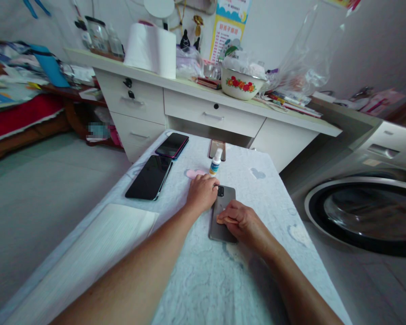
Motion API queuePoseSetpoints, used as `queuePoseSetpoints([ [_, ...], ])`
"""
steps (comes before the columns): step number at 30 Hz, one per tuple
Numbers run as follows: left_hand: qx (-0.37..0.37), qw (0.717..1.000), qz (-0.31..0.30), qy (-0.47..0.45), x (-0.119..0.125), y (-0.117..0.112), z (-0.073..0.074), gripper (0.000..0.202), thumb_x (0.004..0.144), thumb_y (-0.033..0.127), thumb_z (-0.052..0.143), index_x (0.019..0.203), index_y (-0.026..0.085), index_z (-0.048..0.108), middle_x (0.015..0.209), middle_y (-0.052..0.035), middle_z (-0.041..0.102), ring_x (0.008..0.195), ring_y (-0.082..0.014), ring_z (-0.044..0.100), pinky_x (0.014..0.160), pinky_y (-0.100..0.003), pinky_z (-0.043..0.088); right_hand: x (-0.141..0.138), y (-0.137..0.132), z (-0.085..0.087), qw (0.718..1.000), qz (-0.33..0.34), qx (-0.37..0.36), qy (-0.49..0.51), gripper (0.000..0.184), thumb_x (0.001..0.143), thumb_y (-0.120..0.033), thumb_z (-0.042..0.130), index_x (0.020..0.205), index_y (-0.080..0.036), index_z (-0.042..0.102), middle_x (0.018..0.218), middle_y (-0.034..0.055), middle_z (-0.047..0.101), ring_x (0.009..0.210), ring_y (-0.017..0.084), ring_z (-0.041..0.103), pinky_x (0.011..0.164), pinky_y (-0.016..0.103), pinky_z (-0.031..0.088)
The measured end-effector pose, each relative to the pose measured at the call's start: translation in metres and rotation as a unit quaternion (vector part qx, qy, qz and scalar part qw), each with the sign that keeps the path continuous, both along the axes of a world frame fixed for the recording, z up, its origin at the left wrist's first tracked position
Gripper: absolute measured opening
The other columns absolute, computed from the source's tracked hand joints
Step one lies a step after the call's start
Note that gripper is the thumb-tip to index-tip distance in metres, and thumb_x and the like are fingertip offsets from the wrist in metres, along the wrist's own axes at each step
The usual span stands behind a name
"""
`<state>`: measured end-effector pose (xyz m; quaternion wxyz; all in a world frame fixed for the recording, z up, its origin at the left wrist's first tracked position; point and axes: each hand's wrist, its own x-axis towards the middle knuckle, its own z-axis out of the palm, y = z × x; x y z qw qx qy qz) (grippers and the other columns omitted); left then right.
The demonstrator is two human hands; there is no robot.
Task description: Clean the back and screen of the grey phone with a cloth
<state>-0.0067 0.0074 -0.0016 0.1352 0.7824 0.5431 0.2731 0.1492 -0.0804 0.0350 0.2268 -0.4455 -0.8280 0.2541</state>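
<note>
A grey phone lies back-up on the table's pale patterned cloth. My left hand is curled over the phone's top left corner, pinning it. My right hand rests on the phone's lower right part, with its fingers closed on a small orange cloth pressed against the back. A small white bottle with a blue label stands just beyond my left hand. Beside it lies a pink pad.
Two dark phones lie screen-up at the left, and another phone sits behind the bottle. A white sheet covers the near left. A white desk with a flowered bowl stands beyond. A washing machine is at right.
</note>
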Motion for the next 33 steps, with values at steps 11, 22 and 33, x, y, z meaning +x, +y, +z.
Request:
queuePoseSetpoints([
  [11,0.012,1.000,-0.003,0.003,-0.001,0.000,-0.002,0.017,0.085,0.024,0.054,0.095,0.024,0.067,0.102,-0.0030,0.065,0.098,-0.0221,0.051,0.088,-0.036,0.037,0.006,0.023,-0.019,0.982,-0.161,0.098,-0.035,0.024,0.085,-0.009,0.053,0.097,-0.016,0.073,0.083,0.0058,0.058,0.078,0.017,0.057,0.069,0.026,0.044],
  [22,0.008,1.000,-0.004,0.000,0.000,0.000,0.000,0.016,0.085,0.031,0.057,0.093,0.024,0.068,0.101,-0.0042,0.064,0.097,-0.0223,0.052,0.088,-0.036,0.037,0.015,0.019,-0.012,0.988,-0.146,0.048,-0.004,0.018,0.087,-0.013,0.056,0.092,-0.019,0.072,0.082,0.0035,0.060,0.076,0.014,0.058,0.066,0.023,0.043],
  [33,0.001,1.000,0.000,0.000,0.000,-0.001,0.001,0.016,0.084,0.030,0.057,0.093,0.024,0.068,0.103,-0.0034,0.065,0.099,-0.0219,0.052,0.090,-0.036,0.038,0.021,0.004,0.007,0.996,-0.043,-0.068,0.029,0.021,0.082,-0.008,0.058,0.089,-0.021,0.073,0.085,0.0022,0.061,0.075,0.012,0.060,0.067,0.022,0.045],
])
